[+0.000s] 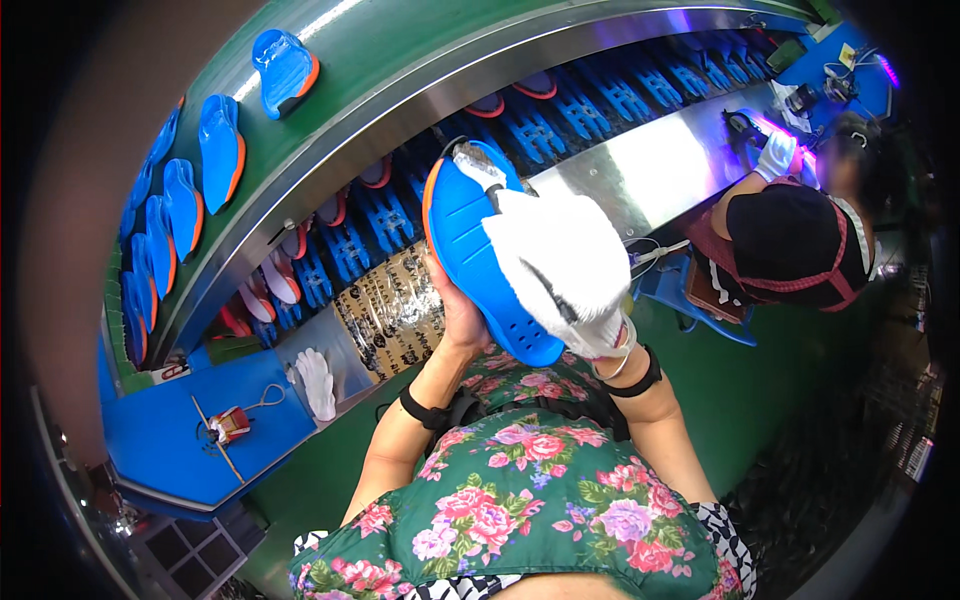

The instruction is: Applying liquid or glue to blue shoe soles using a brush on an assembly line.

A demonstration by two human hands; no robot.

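Gripping blue sole (470, 240) from below w/ bare left hand (460, 315); gloved right hand (560, 260) clasps its top, near conveyor (400, 120).

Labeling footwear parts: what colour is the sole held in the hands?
Blue sole with an orange edge, clearest in the head view.

I see a green floor (800, 400) below me and a long curved green conveyor (400, 50) edged in shiny metal across the top. A blue counter (170, 430) sits at lower left, and purple light (775, 128) glows over a steel counter (650, 165) at right.
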